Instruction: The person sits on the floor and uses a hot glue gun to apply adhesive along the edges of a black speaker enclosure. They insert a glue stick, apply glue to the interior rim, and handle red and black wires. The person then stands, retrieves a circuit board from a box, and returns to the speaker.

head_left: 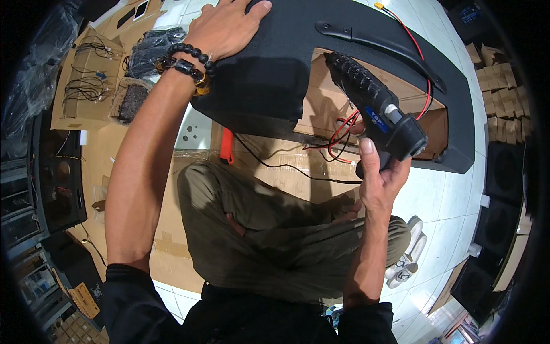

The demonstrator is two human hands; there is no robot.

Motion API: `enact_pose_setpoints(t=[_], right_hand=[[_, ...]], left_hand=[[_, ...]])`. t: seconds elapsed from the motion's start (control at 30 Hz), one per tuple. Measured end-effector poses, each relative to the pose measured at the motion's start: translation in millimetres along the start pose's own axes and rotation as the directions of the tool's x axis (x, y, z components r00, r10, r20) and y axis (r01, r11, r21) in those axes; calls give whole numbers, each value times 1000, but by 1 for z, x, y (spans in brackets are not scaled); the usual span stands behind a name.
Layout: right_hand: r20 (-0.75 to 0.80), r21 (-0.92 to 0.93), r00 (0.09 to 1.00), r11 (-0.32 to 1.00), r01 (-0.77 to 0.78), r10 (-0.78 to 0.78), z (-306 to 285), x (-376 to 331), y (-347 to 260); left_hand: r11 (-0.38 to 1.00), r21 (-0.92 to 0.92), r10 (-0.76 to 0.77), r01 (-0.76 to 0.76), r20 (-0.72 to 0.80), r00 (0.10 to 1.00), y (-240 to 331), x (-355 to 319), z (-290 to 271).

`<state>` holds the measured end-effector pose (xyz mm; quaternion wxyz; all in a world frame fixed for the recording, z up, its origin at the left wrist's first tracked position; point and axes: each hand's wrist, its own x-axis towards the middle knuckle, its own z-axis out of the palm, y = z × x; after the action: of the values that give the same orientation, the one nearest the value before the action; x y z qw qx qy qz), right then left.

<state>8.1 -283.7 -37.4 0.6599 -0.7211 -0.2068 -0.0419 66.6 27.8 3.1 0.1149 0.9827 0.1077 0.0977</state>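
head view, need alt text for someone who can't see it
The right hand holds a black, glue-gun-like tool over the cut-out opening of a black box, with red and black wires at the opening. The left hand rests on the box. Crossed legs in olive trousers are over flattened cardboard.

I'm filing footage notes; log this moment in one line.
left hand: resting on black cabinet | right hand: gripping black glue gun | red-and-black wires: at cabinet opening
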Motion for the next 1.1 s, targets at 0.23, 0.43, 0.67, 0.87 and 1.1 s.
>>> enact_pose_setpoints(t=[0.23, 0.43, 0.67, 0.87, 1.1], right_hand=[[8, -25, 999, 999, -37, 37, 2, -4, 3], [-12, -57, 1000, 998, -1, 1, 4, -6, 5], [-50, 20, 996, 997, -68, 69, 0, -5, 0], [-4, -51, 1000, 999, 1, -1, 11, -5, 4], [-5, -33, 996, 996, -87, 87, 4, -8, 6]], left_hand=[[1000, -28, 0, 0, -7, 1000, 2, -2, -3], [999, -39, 18, -18, -9, 1000, 1, -1, -1], [999, -23, 39, -39, -15, 999, -1, -1, -2], [999, -40, 11, -12, -26, 1000, 1, -1, -1], [998, -19, 62, -62, -34, 998, -5, 0, 1]])
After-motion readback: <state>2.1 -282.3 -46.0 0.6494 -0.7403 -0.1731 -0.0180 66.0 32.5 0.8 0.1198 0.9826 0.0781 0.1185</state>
